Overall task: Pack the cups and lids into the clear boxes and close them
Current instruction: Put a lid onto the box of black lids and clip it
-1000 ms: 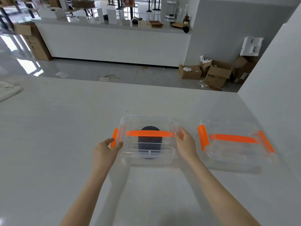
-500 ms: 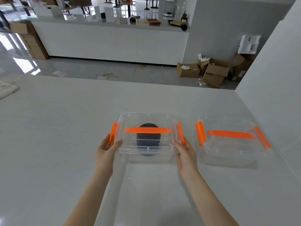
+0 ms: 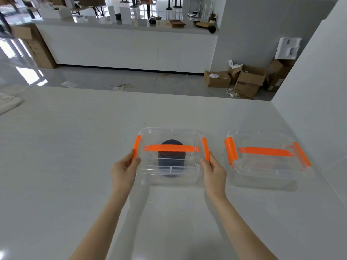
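Observation:
A clear box (image 3: pixel 150 166) with an orange handle on its lid and orange side latches stands on the white table in front of me. A dark cup (image 3: pixel 171 164) shows through its lid. My left hand (image 3: pixel 124 168) pinches the left latch (image 3: pixel 136 148). My right hand (image 3: pixel 214 170) pinches the right latch (image 3: pixel 206 149). Both latches lie down against the box's sides. A second clear box (image 3: pixel 262 166) with the same orange handle and latches sits to the right, its lid on; I cannot tell what is inside it.
The white table (image 3: pixel 75 166) stretches wide to the left and toward me. A white wall (image 3: pixel 319 109) rises close behind the second box on the right. A pale cloth (image 3: pixel 7 104) lies at the table's far left edge.
Both hands slid back from the top of the latches to the box's near corners. The two orange latches swung down against the box's sides.

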The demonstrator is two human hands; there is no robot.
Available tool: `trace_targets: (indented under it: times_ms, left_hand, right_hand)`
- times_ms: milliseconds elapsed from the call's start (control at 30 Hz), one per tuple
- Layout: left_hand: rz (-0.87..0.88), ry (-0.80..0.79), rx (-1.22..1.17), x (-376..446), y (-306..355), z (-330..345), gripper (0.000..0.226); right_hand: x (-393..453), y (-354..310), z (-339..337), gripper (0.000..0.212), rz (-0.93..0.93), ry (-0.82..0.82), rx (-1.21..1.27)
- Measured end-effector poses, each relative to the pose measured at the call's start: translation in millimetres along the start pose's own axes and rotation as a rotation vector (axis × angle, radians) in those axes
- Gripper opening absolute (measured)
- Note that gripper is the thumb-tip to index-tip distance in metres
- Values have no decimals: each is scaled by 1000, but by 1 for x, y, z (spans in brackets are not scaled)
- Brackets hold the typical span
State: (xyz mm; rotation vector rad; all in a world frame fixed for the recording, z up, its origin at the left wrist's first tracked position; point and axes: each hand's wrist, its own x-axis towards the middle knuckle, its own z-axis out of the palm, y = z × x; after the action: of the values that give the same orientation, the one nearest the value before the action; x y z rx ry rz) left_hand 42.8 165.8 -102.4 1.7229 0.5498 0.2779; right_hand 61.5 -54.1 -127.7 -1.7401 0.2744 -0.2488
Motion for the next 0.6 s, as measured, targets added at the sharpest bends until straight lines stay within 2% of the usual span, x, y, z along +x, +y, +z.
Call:
trace_targets:
  times_ms: [100,267,400,467,533,600]
  left_hand:
    - [7,16,28,0,1,2,41]
    - [83,31,157,-4,-3,8,39]
    - [184,-2,385,-8,4,11,41]
    - [229,-7,484,-11,8,15,42]
    - [300,0,540,-17,22,23,53]
    - [480,14,582,-25,45,33,58]
  right_hand:
    - [1,-1,0,12,-22,-8,-46]
    - [0,0,-3,32,-69,-47,-158]
    - [-2,-9,-5,31,-36,-130,-174]
    - [-1,-22,-10,51,35,-209,-174]
    - [2,-37,-19,69,62,-242,-129]
    - [12,-61,-38,76,-1,-195,-57]
